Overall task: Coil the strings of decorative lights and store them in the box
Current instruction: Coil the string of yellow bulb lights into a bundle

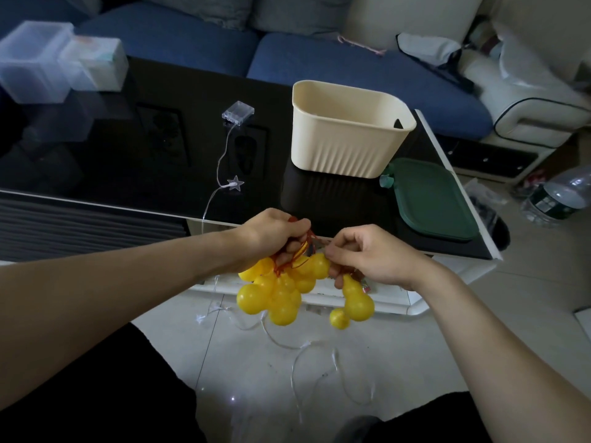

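Observation:
A string of yellow gourd-shaped lights [278, 292] on red cord hangs bunched in front of the table edge. My left hand [271, 238] grips the gathered red cord above the bunch. My right hand [371, 254] pinches the cord beside it, with one gourd [356, 298] dangling below. A cream ribbed box [345, 135] stands open on the black table, beyond my hands. A second, clear-wired string with a star light [235, 183] and a clear battery case [237, 112] runs off the table to the floor [313, 356].
A green lid [431, 199] lies right of the cream box on the black glass table [128, 155]. Clear plastic containers [54, 59] stand at the far left. A blue sofa [319, 59] lies behind. A water bottle [559, 196] stands on the floor at right.

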Available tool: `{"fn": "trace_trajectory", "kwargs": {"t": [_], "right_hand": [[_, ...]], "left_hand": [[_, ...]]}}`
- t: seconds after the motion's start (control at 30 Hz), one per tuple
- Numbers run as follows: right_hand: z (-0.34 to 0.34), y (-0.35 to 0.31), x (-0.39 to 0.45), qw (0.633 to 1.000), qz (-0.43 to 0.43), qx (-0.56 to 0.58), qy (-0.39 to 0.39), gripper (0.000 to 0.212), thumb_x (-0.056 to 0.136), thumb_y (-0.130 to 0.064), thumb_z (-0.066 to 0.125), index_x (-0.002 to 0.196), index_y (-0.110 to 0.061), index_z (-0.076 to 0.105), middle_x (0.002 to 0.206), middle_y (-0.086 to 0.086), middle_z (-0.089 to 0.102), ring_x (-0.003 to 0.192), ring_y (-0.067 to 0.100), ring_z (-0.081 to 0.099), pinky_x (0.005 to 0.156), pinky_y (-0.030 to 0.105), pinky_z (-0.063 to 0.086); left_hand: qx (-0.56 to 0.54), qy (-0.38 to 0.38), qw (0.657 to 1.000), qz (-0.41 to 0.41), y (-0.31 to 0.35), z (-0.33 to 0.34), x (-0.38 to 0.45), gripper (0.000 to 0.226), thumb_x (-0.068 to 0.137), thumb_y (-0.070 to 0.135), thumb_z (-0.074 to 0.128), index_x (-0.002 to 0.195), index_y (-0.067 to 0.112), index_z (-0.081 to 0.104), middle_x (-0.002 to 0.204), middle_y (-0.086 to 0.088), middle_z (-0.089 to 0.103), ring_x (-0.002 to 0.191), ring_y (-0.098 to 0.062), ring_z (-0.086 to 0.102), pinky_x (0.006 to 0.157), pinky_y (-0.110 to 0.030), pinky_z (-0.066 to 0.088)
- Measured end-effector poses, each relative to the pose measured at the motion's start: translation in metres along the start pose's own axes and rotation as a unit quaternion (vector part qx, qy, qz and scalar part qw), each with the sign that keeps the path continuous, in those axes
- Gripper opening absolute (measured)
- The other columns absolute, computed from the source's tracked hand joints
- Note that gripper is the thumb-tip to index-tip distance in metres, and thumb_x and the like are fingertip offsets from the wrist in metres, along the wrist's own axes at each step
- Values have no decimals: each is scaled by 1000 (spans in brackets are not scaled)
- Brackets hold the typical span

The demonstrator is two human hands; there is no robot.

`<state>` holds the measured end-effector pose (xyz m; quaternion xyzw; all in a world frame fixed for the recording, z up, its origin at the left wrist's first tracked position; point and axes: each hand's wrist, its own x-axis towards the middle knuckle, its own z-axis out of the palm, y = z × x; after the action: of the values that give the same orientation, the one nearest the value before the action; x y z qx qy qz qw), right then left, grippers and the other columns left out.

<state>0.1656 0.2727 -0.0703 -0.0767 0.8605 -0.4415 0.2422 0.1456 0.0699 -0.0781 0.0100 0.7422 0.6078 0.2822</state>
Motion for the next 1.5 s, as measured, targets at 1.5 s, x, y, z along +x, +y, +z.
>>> {"fn": "trace_trajectory", "kwargs": {"t": [1.5], "right_hand": [[10, -25, -7, 990, -79, -102, 51, 27, 76, -42, 84, 74, -21, 67, 64, -6, 67, 57, 0, 58, 55, 18, 46]], "left_hand": [[-35, -168, 982, -73, 2, 16, -6, 41, 107, 36, 32, 88, 7, 54, 58, -4, 41, 49, -14, 34, 49, -27, 29]]}}
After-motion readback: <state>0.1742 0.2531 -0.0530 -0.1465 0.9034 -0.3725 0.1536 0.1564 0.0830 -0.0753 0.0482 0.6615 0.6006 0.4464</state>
